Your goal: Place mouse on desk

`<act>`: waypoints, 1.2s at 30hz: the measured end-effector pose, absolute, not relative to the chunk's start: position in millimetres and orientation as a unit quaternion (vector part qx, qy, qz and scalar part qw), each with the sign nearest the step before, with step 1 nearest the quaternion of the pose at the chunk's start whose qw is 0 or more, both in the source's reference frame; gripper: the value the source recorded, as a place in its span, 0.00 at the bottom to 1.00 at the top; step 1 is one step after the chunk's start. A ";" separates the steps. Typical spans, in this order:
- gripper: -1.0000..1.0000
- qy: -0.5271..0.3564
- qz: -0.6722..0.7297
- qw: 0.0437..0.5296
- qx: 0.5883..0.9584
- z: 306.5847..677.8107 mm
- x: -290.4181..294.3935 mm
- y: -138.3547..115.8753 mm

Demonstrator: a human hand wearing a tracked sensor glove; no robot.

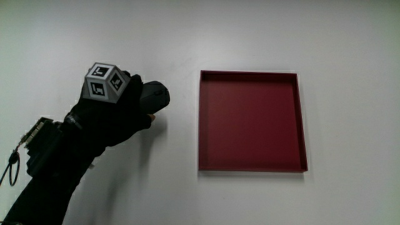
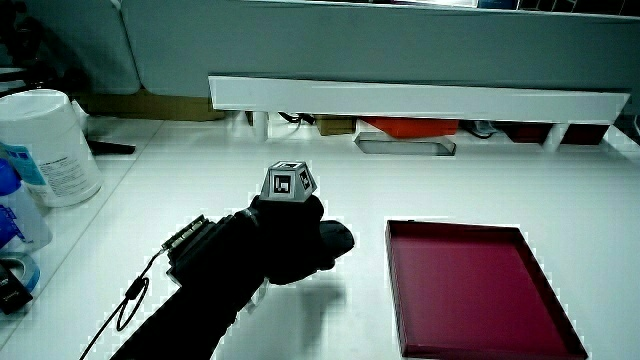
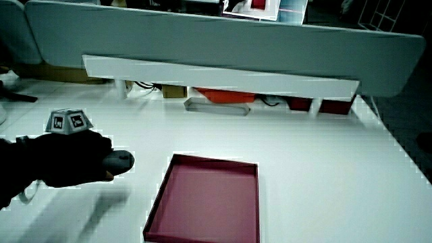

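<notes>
A dark grey mouse is held in the gloved hand, whose fingers curl around it beside the red tray. Shadows on the table in the main view and in both side views show the mouse lifted a little above the white desk. The patterned cube sits on the back of the hand. Only the tip of the mouse sticks out past the glove. The tray has nothing in it.
A white tub with a label and a blue bottle stand at the table's edge in a side view. A low white shelf runs along the partition, with an orange item under it.
</notes>
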State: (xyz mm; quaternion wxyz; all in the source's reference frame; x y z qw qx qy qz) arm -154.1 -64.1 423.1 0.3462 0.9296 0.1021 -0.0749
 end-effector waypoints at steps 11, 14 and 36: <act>0.50 0.084 -0.077 0.379 0.918 477.1 -171.4 -52.0; 0.50 0.077 -0.084 0.387 0.915 485.1 -176.0 -47.5; 0.15 0.038 -0.107 0.413 0.904 479.1 -194.8 -39.2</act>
